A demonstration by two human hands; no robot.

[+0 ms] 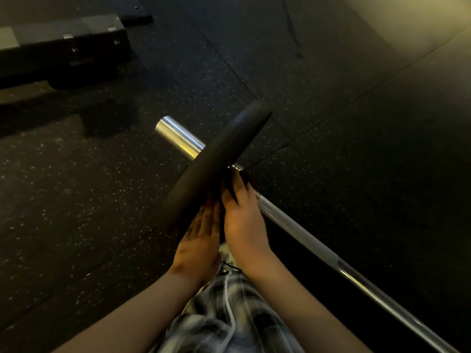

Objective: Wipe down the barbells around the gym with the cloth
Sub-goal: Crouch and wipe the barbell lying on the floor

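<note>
Barbell (288, 222): L hand (201, 240), R hand (242, 220) flat

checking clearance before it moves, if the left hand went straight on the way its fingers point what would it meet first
The black weight plate on the barbell. The left hand points its straight fingers up at the plate's lower rim, apparently right at it, though the dim picture leaves contact unclear.

The barbell (293, 225) shaft runs out of view at the bottom right, so its other end is unseen. The weight plate (216, 159) hides where sleeve meets shaft. The right hand (242, 220) has fingertips lost in dark blur against the plate; whether they hold anything cannot be told. A black block (63, 44) on the floor is cut off at the left.
</note>
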